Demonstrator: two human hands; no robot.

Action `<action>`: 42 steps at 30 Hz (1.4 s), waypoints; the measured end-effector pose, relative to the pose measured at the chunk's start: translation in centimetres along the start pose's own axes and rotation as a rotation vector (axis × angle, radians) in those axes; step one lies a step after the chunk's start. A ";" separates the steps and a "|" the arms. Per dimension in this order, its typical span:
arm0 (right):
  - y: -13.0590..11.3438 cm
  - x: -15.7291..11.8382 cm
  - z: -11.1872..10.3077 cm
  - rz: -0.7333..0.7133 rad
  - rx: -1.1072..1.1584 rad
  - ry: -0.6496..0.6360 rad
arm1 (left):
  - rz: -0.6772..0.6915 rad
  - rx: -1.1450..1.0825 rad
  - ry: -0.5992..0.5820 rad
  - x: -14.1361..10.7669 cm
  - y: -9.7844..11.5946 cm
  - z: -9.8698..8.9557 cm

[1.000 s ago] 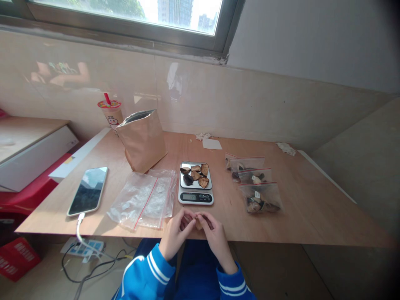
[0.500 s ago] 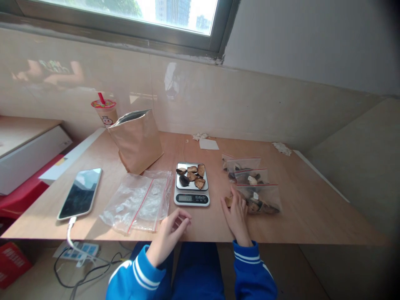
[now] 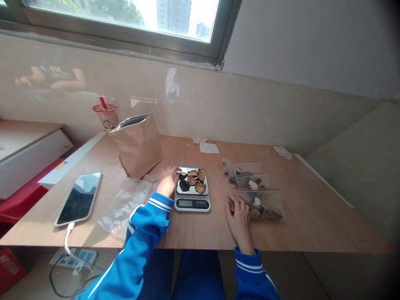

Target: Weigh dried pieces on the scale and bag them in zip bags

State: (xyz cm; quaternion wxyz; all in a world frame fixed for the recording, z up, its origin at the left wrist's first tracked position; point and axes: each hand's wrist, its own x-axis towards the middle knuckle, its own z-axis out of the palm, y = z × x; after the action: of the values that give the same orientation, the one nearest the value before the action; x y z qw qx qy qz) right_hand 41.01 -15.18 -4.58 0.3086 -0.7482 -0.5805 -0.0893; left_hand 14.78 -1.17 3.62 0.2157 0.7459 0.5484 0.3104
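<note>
Left hand: the left hand (image 3: 168,181) lay at about 12 o'clock from the person, fingers pressed together and stretched toward the steel tray (image 3: 192,193); its tips met the tray's left edge beside the dark dried slices (image 3: 195,179); I could not tell whether they pinched one.

Right hand: the right hand (image 3: 239,221) stood at about 1 o'clock, fingers bunched on a brown dried piece (image 3: 231,205); the piece, mostly covered, seemed gripped against the tabletop, just left of the nearest zip bag (image 3: 265,208).

Scale: the digital kitchen scale (image 3: 192,203) sat between the hands, its display turned toward the person, probably for easy reading; the digits were too small to make out; the slices lay in one layer on the tray, perhaps so none spilled.

Bags: two more filled zip bags (image 3: 248,174) stepped away toward 1 o'clock, lined up within the right hand's reach; a flatter clear zip bag (image 3: 123,206) lay at 10 o'clock.

Rest: a kraft paper pouch (image 3: 137,146) stood open at 11 o'clock; a charging phone (image 3: 78,199) lay at 10 o'clock, and a milk tea cup (image 3: 105,118) stood against the wall.
</note>
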 end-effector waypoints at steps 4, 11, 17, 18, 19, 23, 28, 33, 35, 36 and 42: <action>-0.2 0.1 -0.1 0.010 0.018 0.008 | -0.018 -0.007 -0.015 0.3 -0.7 0.4; 0.2 0.1 -0.3 -0.014 0.177 0.065 | -0.171 -0.283 0.242 -2.5 -0.4 -1.7; -6.1 2.8 -1.7 0.012 0.490 0.053 | -0.282 -0.497 0.375 -7.4 -2.8 -1.7; -8.1 3.8 -1.8 -0.047 0.556 -0.011 | -0.309 -0.515 0.388 -7.9 -3.4 -1.3; -10.0 4.9 -1.9 -0.122 0.609 -0.080 | -0.339 -0.530 0.400 -8.2 -3.9 -0.9; -16.2 8.9 -0.6 -0.256 0.713 -0.214 | -0.388 -0.569 0.401 -8.4 -4.9 0.1; -18.2 11.0 2.2 -0.311 0.538 -0.420 | -0.381 -0.573 0.410 -8.2 -4.5 -0.2; -17.7 10.5 0.8 -0.271 0.480 -0.428 | -0.381 -0.543 0.386 -8.4 -3.9 -0.8; -17.8 9.3 -1.1 -0.232 0.638 -0.380 | -0.345 -0.520 0.378 -8.5 -3.4 -1.0; -18.0 8.4 -2.0 -0.214 0.724 -0.375 | -0.308 -0.498 0.368 -8.6 -3.1 -1.0; -19.0 1.7 -3.5 -0.047 0.961 -0.510 | 0.107 -0.325 0.262 -9.6 -1.7 -1.4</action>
State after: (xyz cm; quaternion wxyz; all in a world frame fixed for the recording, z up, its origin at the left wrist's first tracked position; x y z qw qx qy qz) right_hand 24.75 -13.23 5.86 0.4631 -0.5076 -0.6291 0.3635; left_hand 10.68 -9.80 1.28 0.2431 0.6824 0.4744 0.5001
